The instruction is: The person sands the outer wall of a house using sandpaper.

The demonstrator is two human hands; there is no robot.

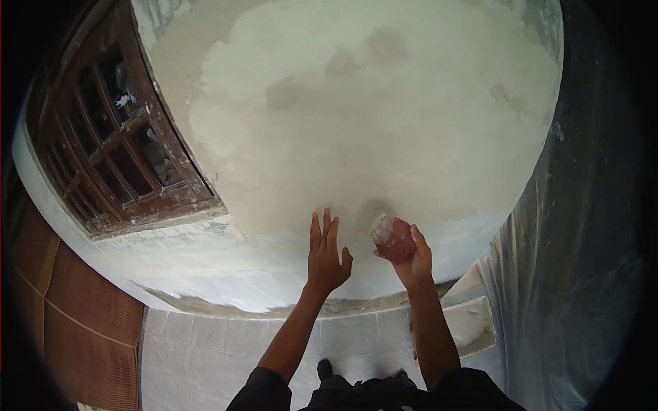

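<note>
A plastered wall [360,138] with cream and grey-beige patches fills the middle of the view. My left hand [326,259] is raised before its lower part, fingers spread and nothing in them; whether the fingertips touch the plaster I cannot tell. In my right hand [419,259] is a dull red hand pad [398,241], gripped between thumb and fingers. Pale plaster or dust covers the pad's upper left side, and its exact kind is unclear. A small shadow lies on the wall just above the pad's tip.
Left of the plaster is a brown wooden window [128,133] with small panes and pale splashes. Clear plastic sheeting [545,308] hangs on the right. A shallow tray [470,326] with pale material rests on grey floor tiles [205,349]. Brown woven panels [87,303] stand lower left.
</note>
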